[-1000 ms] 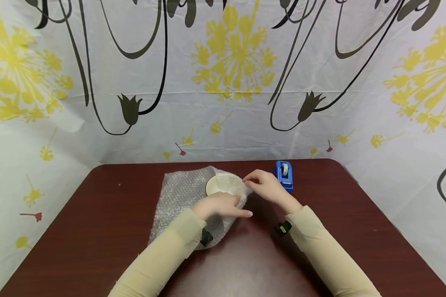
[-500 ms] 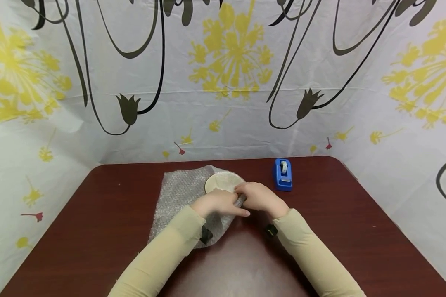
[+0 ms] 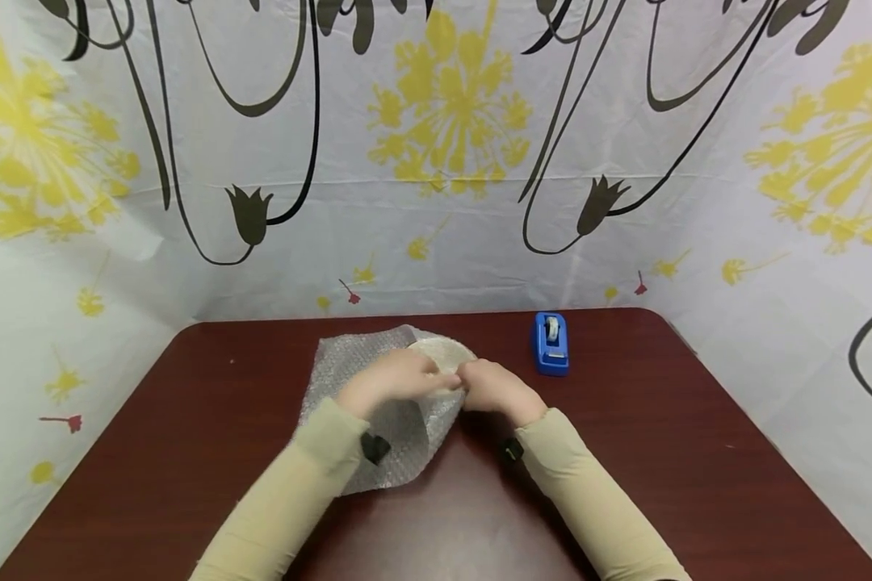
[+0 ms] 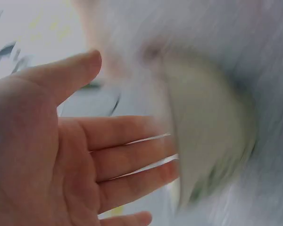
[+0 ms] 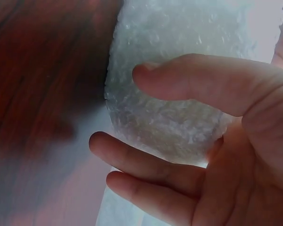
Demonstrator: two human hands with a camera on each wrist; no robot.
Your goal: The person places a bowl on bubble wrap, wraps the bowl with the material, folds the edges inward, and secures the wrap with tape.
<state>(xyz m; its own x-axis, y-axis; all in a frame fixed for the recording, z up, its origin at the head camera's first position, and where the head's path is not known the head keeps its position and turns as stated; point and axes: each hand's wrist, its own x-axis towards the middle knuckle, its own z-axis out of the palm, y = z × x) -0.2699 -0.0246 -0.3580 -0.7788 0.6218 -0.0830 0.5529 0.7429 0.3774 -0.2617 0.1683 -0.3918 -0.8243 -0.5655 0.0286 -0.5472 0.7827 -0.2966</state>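
Note:
A sheet of bubble wrap (image 3: 400,440) lies on the table, its right part folded over a round cream plate (image 3: 443,349). The left wrist view, blurred, shows green marks along the rim of the plate (image 4: 212,122). My left hand (image 3: 396,378) is over the wrap; its fingers (image 4: 132,157) stretch straight to the fold's edge, thumb apart. At the plate's right side, my right hand (image 3: 497,390) holds the folded bubble wrap (image 5: 188,37), thumb on top and fingers under its edge. The two hands nearly meet.
A blue tape dispenser (image 3: 551,345) stands at the back right of the dark red-brown table (image 3: 661,436). A white patterned curtain (image 3: 436,266) hangs behind the table and along its sides.
My right hand has come left, from the wrap's outer corner to the plate's edge, folding the wrap over. My left hand has shifted left and farther back, over the plate.

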